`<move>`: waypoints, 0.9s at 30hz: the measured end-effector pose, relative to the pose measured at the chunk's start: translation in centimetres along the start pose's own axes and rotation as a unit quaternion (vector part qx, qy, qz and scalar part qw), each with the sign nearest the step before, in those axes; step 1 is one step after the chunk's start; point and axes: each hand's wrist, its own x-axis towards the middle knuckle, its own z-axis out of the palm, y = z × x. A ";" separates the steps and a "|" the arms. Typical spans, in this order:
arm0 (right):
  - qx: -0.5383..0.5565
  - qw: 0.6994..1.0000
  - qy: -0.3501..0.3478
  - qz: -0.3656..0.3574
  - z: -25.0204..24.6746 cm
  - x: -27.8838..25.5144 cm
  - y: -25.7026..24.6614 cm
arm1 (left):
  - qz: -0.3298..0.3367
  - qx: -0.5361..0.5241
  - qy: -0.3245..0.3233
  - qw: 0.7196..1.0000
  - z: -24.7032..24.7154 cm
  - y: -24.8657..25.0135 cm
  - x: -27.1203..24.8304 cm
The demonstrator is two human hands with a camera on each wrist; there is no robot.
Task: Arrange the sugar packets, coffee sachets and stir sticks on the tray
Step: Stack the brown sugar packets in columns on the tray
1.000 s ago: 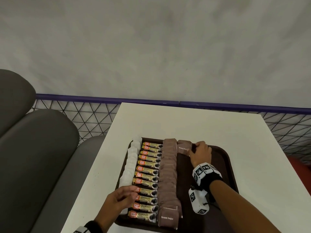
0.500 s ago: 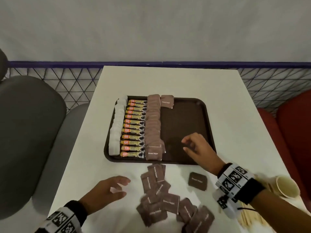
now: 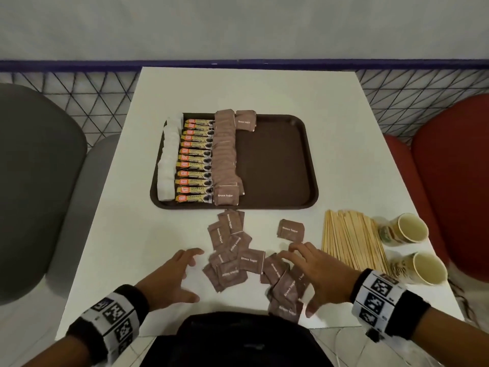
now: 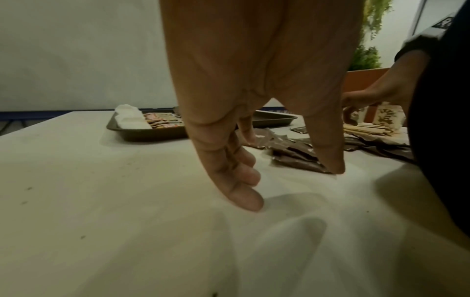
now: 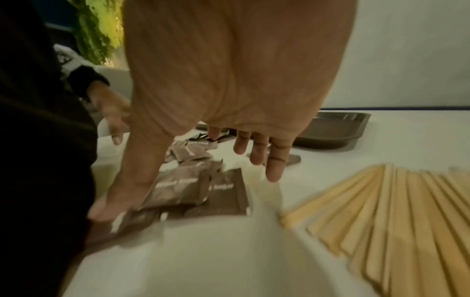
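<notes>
A brown tray (image 3: 275,165) holds a column of white sugar packets (image 3: 168,161), a column of coffee sachets (image 3: 195,160) and a column of brown sugar packets (image 3: 225,154), with one more brown packet (image 3: 246,120) at the top. Loose brown sugar packets (image 3: 238,255) lie scattered on the white table in front of the tray. My left hand (image 3: 172,279) hovers open at the pile's left edge, thumb tip (image 4: 335,168) touching a packet. My right hand (image 3: 312,271) is spread open over the pile's right side, thumb on a packet (image 5: 178,188). Wooden stir sticks (image 3: 352,239) lie fanned at the right.
Two paper cups (image 3: 407,229) (image 3: 423,268) lie on their sides right of the sticks. A lone brown packet (image 3: 291,229) sits apart from the pile. Grey seats stand at the left, a red seat at the right, a mesh railing behind the table.
My right hand left the packet at the tray's top and came back to the loose pile. My left hand moved off the coffee sachets to the pile's left side.
</notes>
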 end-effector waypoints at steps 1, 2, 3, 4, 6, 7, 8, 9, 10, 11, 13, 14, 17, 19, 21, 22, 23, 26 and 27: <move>-0.008 1.000 0.005 0.002 0.6 -0.1 -0.1 | 0.000 0.005 0.002 1.000 0.2 0.4 0.1; -0.012 1.000 0.014 0.001 1.2 -0.2 -0.4 | -0.002 0.007 0.003 1.000 0.4 0.7 0.2; -0.015 1.000 0.022 0.001 1.8 -0.2 -0.6 | -0.006 0.006 0.005 1.000 0.5 1.1 0.3; -0.016 0.999 0.032 0.003 2.5 -0.1 -0.7 | -0.009 0.003 0.005 1.000 0.7 1.4 0.4; -0.011 0.998 0.059 0.004 3.6 0.4 -0.8 | -0.013 0.003 0.000 1.000 1.0 2.0 0.6; -0.003 0.997 0.070 0.007 3.8 0.6 -0.9 | -0.013 0.007 -0.002 1.000 1.1 2.2 0.7; 0.009 0.997 0.074 0.014 3.7 0.8 -0.9 | -0.012 0.013 -0.003 1.000 1.3 2.4 0.8; 0.023 0.997 0.074 0.022 3.4 1.2 -1.0 | -0.011 0.022 -0.003 1.000 1.4 2.4 1.0; 0.040 0.996 0.078 0.027 3.1 1.8 -1.0 | -0.008 0.033 0.001 0.999 1.5 2.4 1.2; 0.057 0.994 0.091 0.030 2.7 2.4 -1.0 | -0.005 0.043 0.006 0.999 1.5 2.4 1.5; 0.092 0.987 0.126 0.034 2.1 3.8 -1.2 | -0.007 0.048 0.017 0.999 1.3 2.2 1.9; 0.119 0.982 0.141 0.033 1.8 4.4 -1.4 | -0.010 0.045 0.022 0.999 1.1 2.1 2.1; 0.201 0.958 0.200 0.032 1.2 5.1 -1.5 | -0.020 0.034 0.035 0.999 0.5 1.7 2.6; 0.216 0.940 0.256 0.072 1.0 5.1 -0.6 | -0.031 0.021 0.038 0.999 0.1 1.3 2.8; 0.211 0.927 0.270 0.152 1.2 4.9 0.7 | -0.041 0.007 0.028 0.999 -0.2 1.1 2.8; 0.196 0.926 0.261 0.190 1.3 5.0 1.2 | -0.043 0.005 0.022 0.999 -0.2 1.1 2.9; 0.179 0.927 0.249 0.213 1.5 5.1 1.3 | -0.042 0.005 0.018 0.999 -0.2 1.2 2.9; 0.201 0.934 0.224 0.190 1.5 5.8 0.1 | -0.021 0.000 0.016 1.000 -0.1 2.0 3.4; 0.227 0.936 0.211 0.166 1.4 6.2 -0.7 | -0.016 -0.005 0.018 1.000 0.0 2.1 3.5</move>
